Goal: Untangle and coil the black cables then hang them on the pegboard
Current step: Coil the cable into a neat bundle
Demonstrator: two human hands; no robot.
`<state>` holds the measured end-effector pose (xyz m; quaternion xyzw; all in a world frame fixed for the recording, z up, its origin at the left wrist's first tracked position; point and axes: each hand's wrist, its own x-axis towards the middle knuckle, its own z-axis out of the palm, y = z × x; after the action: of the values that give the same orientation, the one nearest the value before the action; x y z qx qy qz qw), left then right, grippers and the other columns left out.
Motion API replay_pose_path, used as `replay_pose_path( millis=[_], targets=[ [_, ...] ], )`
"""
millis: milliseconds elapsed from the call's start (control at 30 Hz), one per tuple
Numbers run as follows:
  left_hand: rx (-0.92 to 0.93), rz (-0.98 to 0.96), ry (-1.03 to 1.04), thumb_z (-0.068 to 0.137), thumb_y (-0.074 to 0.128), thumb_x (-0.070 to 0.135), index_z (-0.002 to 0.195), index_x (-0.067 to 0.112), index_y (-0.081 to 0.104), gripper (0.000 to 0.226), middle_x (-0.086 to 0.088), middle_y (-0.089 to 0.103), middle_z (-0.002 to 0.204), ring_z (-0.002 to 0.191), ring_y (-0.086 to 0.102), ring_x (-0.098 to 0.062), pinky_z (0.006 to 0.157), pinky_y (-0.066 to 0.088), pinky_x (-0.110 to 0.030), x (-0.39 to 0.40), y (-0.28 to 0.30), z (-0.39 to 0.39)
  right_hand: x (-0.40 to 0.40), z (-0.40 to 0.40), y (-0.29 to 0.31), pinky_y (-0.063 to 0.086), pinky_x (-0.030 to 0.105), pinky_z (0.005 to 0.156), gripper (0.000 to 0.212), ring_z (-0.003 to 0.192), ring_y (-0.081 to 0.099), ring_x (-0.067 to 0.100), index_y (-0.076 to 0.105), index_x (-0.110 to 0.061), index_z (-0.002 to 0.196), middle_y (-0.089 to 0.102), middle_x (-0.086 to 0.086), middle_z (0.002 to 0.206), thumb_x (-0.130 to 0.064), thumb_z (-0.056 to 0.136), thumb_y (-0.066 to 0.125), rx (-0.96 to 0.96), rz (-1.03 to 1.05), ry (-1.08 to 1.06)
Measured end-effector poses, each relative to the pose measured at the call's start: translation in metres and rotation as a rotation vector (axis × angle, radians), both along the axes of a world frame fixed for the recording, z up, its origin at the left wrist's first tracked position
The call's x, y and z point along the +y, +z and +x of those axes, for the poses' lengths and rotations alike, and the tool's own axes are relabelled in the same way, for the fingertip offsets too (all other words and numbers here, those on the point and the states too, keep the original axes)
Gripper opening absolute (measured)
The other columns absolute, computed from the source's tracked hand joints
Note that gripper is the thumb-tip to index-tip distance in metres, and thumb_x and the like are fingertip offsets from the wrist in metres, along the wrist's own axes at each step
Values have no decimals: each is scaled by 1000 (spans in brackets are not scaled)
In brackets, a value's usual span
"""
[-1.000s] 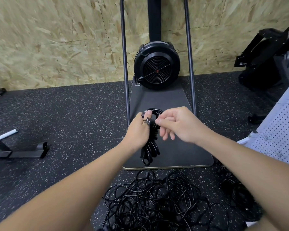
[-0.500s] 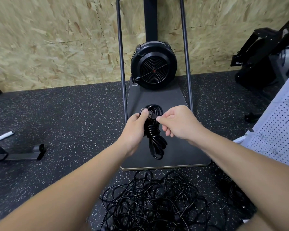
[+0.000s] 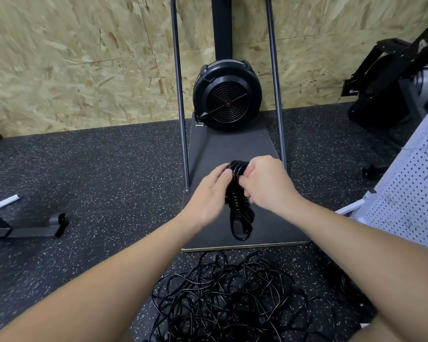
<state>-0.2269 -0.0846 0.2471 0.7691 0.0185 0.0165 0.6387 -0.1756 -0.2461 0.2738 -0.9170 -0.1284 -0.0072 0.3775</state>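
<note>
So far one coiled cable is bundled, gripped by the left hand and pinched by the right hand. Nearer, a big tangled pile waits. The pegboard stands right.

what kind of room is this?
Most likely a gym or its storage corner: speckled rubber floor, a fan-wheel exercise machine against a chipboard wall, and another black machine at right.
</note>
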Motion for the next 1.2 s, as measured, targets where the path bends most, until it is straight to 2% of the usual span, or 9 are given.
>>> replay_pose_path(
  millis=[100, 300, 467, 633, 733, 867, 967, 1100, 1200],
  targets=[
    [39, -144, 16, 115, 38, 22, 135, 20, 70, 38, -19, 76, 124, 115, 74, -39, 106, 58, -62, 7, 2, 1, -5, 0, 4, 63, 39, 67, 16, 49, 67, 7, 70, -20, 80, 73, -6, 58, -21, 96, 73, -32, 37, 111],
    [64, -201, 43, 118, 46, 21, 134, 8, 59, 25, -21, 78, 122, 105, 75, -32, 90, 62, -42, 7, 2, 0, -16, 9, 5, 61, 44, 75, 22, 67, 71, 14, 69, -24, 89, 75, -6, 73, -32, 106, 58, 26, 124, 199],
    [5, -240, 98, 112, 63, 20, 124, -4, 48, 31, -14, 79, 101, 91, 79, -29, 91, 67, -52, -2, 7, -2, -17, 5, 1, 50, 41, 72, 48, 70, 57, 10, 61, -21, 92, 63, -10, 77, -69, 94, 66, 52, 101, 245],
    [-47, -194, 135, 113, 61, 26, 123, 2, 56, 27, -5, 78, 94, 81, 75, -22, 89, 63, -53, 2, 7, 2, -26, 13, -5, 59, 48, 96, 35, 98, 72, 11, 66, -33, 113, 75, -9, 105, -57, 90, 77, 73, 131, 294],
    [-22, -181, 145, 112, 62, 38, 130, 12, 61, 32, -10, 79, 114, 106, 76, -29, 93, 61, -40, 1, 3, 4, -23, 14, -4, 55, 57, 104, 27, 104, 72, 12, 70, -27, 112, 78, -6, 108, -47, 94, 67, 139, 254, 292],
    [63, -245, 77, 108, 61, 57, 127, 10, 73, 52, -20, 79, 118, 112, 77, -39, 97, 63, -55, -3, 2, 4, -15, 13, -12, 55, 57, 112, 21, 123, 72, 34, 73, -13, 124, 79, 12, 124, -24, 107, 66, 349, 558, 404],
    [116, -361, 94, 110, 63, 47, 132, -4, 67, 56, -22, 78, 112, 98, 74, -32, 91, 63, -53, -3, 0, 4, -19, 21, -16, 56, 52, 111, 45, 120, 73, 15, 66, -23, 141, 76, -2, 130, -29, 98, 79, 176, 412, 322],
    [196, -439, 28, 113, 58, 47, 135, 2, 72, 52, -22, 76, 129, 111, 73, -29, 99, 57, -48, -5, 1, 0, -26, 23, -13, 56, 39, 108, 69, 127, 60, 5, 55, -41, 153, 55, -14, 140, -26, 93, 87, -59, 266, 375],
    [221, -480, 21, 112, 57, 47, 134, 6, 74, 50, -14, 79, 119, 106, 74, -24, 93, 60, -43, -8, 3, -3, -30, 25, -11, 51, 40, 113, 63, 143, 50, 4, 60, -38, 153, 46, -18, 156, -24, 97, 84, -151, 208, 472]
  ],
)
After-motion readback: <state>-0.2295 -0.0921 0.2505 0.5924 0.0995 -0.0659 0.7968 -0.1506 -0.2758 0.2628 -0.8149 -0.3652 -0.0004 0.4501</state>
